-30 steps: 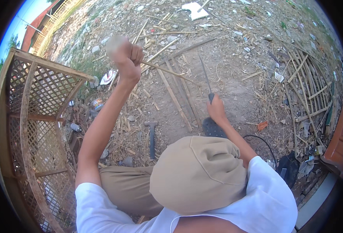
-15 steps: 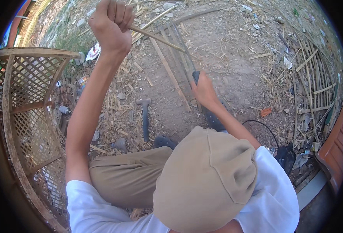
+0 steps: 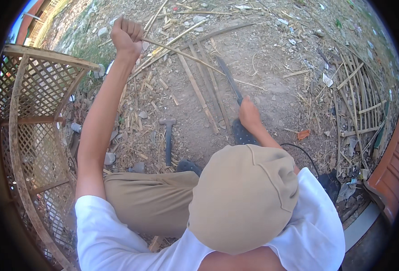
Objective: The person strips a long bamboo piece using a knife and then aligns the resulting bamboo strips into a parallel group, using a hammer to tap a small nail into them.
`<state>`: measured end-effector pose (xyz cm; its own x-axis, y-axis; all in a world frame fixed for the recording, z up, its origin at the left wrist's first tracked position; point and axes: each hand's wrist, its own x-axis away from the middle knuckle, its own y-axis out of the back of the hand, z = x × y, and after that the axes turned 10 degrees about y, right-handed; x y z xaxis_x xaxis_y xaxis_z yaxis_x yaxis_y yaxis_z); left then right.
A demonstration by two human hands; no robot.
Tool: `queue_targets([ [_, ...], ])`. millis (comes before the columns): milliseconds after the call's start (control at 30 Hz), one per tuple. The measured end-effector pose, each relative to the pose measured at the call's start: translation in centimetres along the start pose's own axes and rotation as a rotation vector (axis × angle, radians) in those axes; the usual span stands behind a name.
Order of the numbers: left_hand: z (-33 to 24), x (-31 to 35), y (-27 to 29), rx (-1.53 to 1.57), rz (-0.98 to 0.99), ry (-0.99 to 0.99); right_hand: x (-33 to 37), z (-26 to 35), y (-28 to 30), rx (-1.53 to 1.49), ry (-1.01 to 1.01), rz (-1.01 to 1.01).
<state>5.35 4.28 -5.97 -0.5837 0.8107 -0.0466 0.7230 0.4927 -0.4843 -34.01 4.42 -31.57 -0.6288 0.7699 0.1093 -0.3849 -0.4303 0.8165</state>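
My left hand (image 3: 127, 37), raised at the upper left, is closed in a fist around one end of a thin wooden stick (image 3: 181, 53). The stick slants down to the right, and its far end meets the blade of a long knife (image 3: 228, 74); whether they touch, I cannot tell. A thin pale strand runs on beyond the blade. My right hand (image 3: 250, 113) is wrapped round the knife's handle, low over the ground near a dark shoe (image 3: 244, 132), with the blade pointing away and slightly left. Several flat wooden strips (image 3: 195, 88) lie on the dirt between my hands.
A hammer (image 3: 168, 140) lies on the ground before my left knee. At the left stands a wooden lattice panel (image 3: 41, 131). Bundled thin sticks (image 3: 359, 90) lie at the right, near an orange-brown panel (image 3: 387, 171). Wood chips and litter cover the dirt.
My left hand has come slightly lower and left with the stick. My right hand has moved down and right, drawing the knife nearer, its tip now close to the stick's end.
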Motion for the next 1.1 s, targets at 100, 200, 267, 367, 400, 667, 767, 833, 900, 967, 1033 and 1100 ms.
queue_targets([
  [100,0.9,-1.3,4.9,0.026,-0.002,0.042,0.4,-0.4,0.1,0.110,-0.041,0.035],
  [200,0.6,-1.5,7.5,0.089,-0.101,0.065,0.1,-0.2,0.6,0.155,-0.058,0.063],
  [267,0.1,-2.0,8.3,0.116,-0.096,0.055,0.4,-0.4,1.7,0.228,-0.070,0.062],
  [367,-2.6,-3.0,10.0,0.142,-0.084,0.018,0.0,-1.7,1.5,0.260,-0.145,0.103],
  [400,-4.3,-3.2,10.6,0.128,-0.086,-0.020,-0.1,-1.9,1.7,0.273,-0.139,0.100],
  [667,-11.6,-3.2,11.9,0.226,0.086,-0.153,-2.5,-5.7,2.4,0.340,0.020,-0.073],
  [767,-12.8,-3.1,12.5,0.208,0.221,-0.141,-6.4,0.8,10.0,0.088,0.373,-0.188],
  [833,-15.0,-3.1,12.8,0.173,0.315,-0.132,-8.6,8.1,14.4,-0.002,0.519,-0.109],
  [900,-15.3,-3.3,9.6,0.211,0.312,-0.155,-10.5,11.8,18.4,0.100,0.630,-0.107],
  [967,-17.0,-2.8,5.9,0.303,0.161,-0.215,-12.4,14.3,19.9,0.266,0.705,0.129],
  [1033,-21.0,-1.3,2.8,0.214,0.212,-0.333,-14.8,14.9,18.9,0.269,0.779,0.227],
  [1100,-23.0,-0.1,-0.2,0.220,0.183,-0.376,-16.2,15.0,18.5,0.288,0.827,0.337],
])
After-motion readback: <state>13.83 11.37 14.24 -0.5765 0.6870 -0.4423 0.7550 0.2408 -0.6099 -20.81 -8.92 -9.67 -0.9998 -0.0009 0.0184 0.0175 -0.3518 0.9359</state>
